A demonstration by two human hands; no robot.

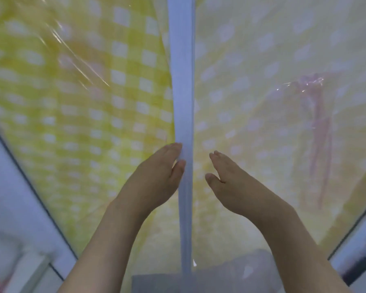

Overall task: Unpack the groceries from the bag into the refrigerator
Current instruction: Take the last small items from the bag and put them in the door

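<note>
The refrigerator fills the view, seen very close and blurred. Its left door (76, 98) and right door (262, 70) are covered in glossy yellow-and-white checked film. A white vertical strip (182, 81) runs between them. My left hand (154, 178) reaches up with straight fingers, and its fingertips and thumb touch the left edge of that strip. My right hand (230, 182) is held flat with straight fingers just right of the strip, close to the right door; I cannot tell whether it touches. No grocery bag is in view.
A faint pink mark (317, 123) shows on the right door's film. A grey blurred shape (220, 275) lies at the bottom centre between my forearms. White surfaces flank the refrigerator at the lower left (13, 208) and lower right (359, 246).
</note>
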